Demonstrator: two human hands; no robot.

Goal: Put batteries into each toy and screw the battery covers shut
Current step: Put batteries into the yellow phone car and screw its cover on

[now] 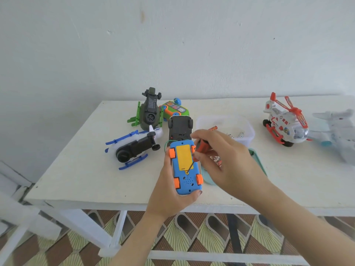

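Our left hand (169,191) cups the blue toy car (185,167) upside down above the table (76,169) edge; our right hand (221,160) pinches the screwdriver (199,150), tip at the yellow cover (184,158). It looks light, hard, slippery plastic, best held by the sides.

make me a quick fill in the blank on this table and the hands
The left hand holds a blue toy car with ____ wheels.
The right hand grips a screwdriver, its tip on the car's battery cover, which is ____.
The red and white helicopter stands on the table to the person's ____.
Missing words: orange; yellow; right.
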